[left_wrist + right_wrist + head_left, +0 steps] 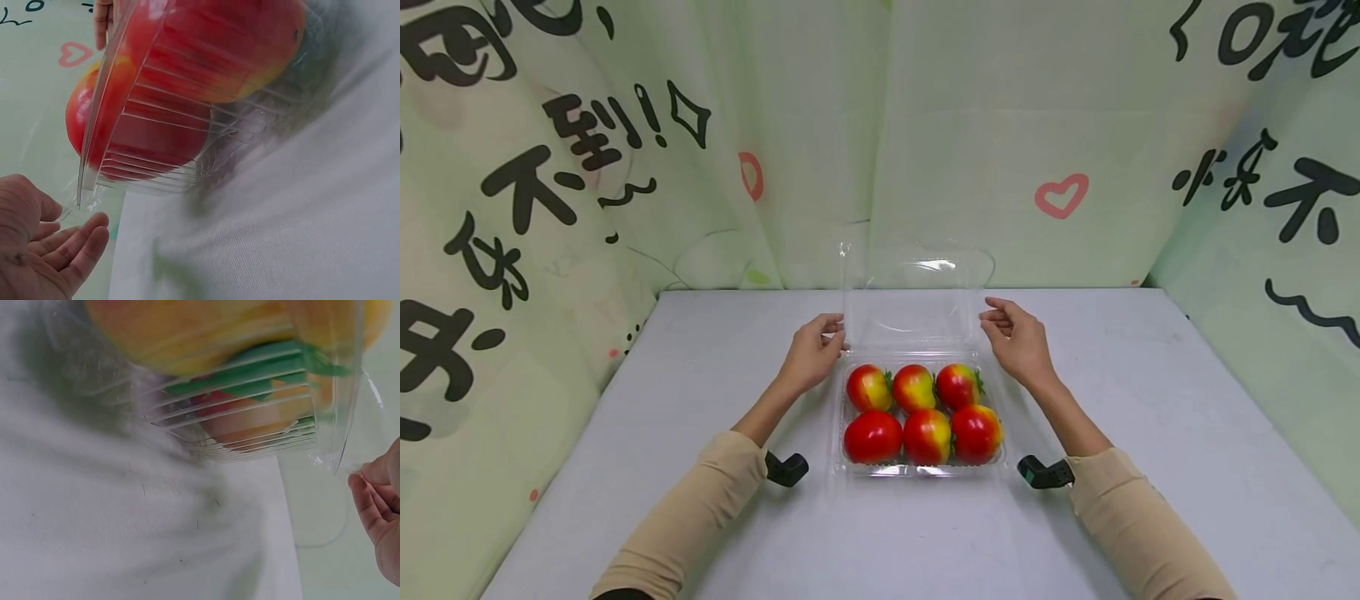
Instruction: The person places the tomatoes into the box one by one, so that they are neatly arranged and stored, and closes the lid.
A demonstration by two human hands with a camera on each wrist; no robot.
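A clear plastic clamshell box [917, 471] holds several red-and-yellow tomatoes [927, 436] in two rows, some showing green leafy tops. Its hinged lid [912, 321] stands raised along the far side. My left hand [815, 354] pinches the lid's left edge between thumb and fingers, the other fingers fairly straight. On the opposite side, my right hand [1018, 342] pinches the lid's right edge; thumb and index finger meet there in the right wrist view. Ribbed box walls [156, 147] show close up in the left wrist view, with tomatoes behind them.
A white table [917, 542] carries the box near its far edge. Behind and on both sides hangs a pale green curtain [970, 150] with black lettering and red hearts. Black wrist-worn devices [787, 470] jut inward from both sleeves beside the box.
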